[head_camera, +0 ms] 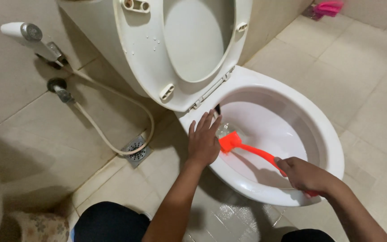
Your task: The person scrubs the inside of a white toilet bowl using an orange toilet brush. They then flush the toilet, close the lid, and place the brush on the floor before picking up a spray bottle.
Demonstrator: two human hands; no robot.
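The right hand [303, 175] is closed around the near end of an orange toilet brush [247, 150], whose long handle slants from the near right rim up and left into the white toilet bowl [323, 134], the brush head lying against the bowl's inner left wall. The left hand [204, 139] rests flat and open on the left rim, fingers spread and holding nothing, just beside the brush head and nearer to it than the gripping hand. The seat and lid [193, 45] stand raised at the far side.

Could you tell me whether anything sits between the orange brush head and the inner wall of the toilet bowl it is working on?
Nothing visible does. The right hand holds the orange brush by its handle, and its head lies against the toilet bowl wall near the rim. The left hand rests on that rim, beside the head, not across it.
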